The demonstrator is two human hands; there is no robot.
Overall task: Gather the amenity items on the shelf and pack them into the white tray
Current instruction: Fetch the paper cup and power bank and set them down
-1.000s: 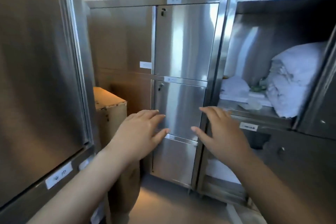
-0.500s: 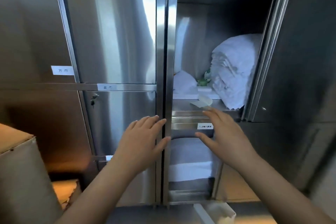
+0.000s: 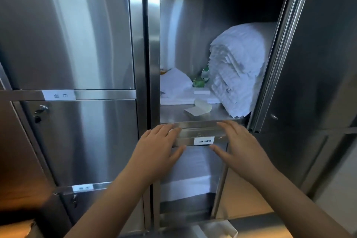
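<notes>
An open steel cabinet compartment holds the shelf (image 3: 173,115). On it lie a pale flat packet (image 3: 199,108), a small white box (image 3: 201,92), green-capped little bottles (image 3: 201,80) and folded white sheets (image 3: 174,85). My left hand (image 3: 156,149) and my right hand (image 3: 239,146) hover with fingers spread just below the shelf's front lip, holding nothing. A corner of the white tray (image 3: 222,231) shows on the floor at the bottom edge.
A tall stack of folded white linen (image 3: 239,67) fills the shelf's right side. The compartment's door (image 3: 309,54) stands open to the right. Closed steel doors (image 3: 77,35) are on the left. More white linen (image 3: 189,176) lies in the compartment below.
The view has swung right and closer to the open compartment. Both hands, still spread and holding nothing, have risen to the shelf's front lip.
</notes>
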